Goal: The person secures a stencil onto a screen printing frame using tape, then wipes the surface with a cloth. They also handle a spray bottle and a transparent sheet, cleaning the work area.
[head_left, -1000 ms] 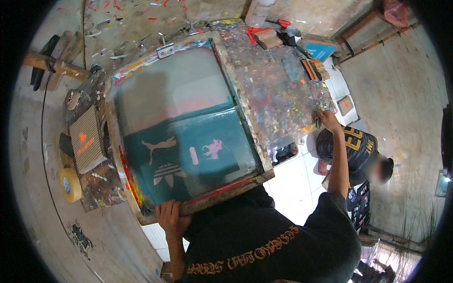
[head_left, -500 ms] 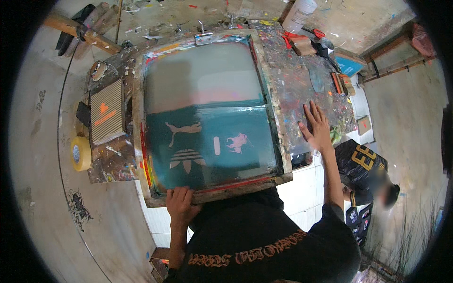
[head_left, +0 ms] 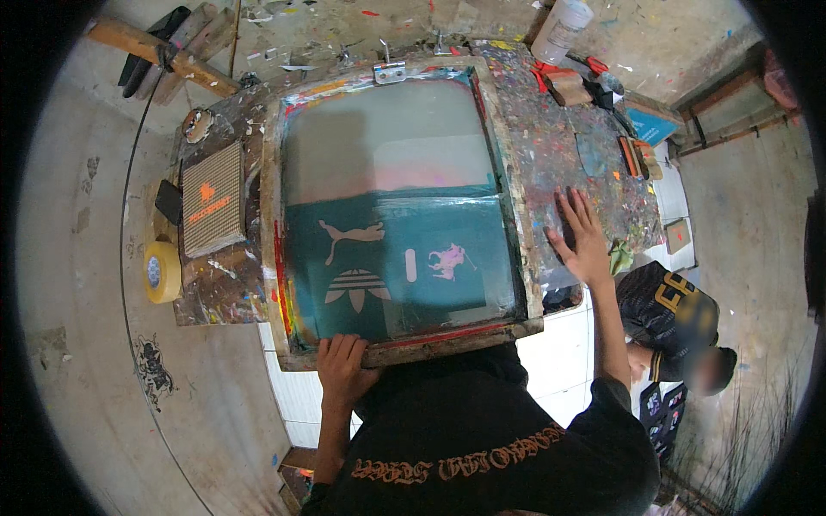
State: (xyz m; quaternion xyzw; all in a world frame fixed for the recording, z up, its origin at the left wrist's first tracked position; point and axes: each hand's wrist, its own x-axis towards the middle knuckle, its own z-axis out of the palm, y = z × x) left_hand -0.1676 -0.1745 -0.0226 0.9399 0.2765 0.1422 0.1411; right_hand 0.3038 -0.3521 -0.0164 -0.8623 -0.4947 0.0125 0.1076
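Two grips — L hand round nr edge of frame, R hand wide on bench — room btwn

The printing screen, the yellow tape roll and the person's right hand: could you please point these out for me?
Printing screen (head_left: 406,217): head view, on the teal area near its middle.
Yellow tape roll (head_left: 167,272): head view, on its yellow side.
Right hand (head_left: 584,244): head view, on the back of the hand.
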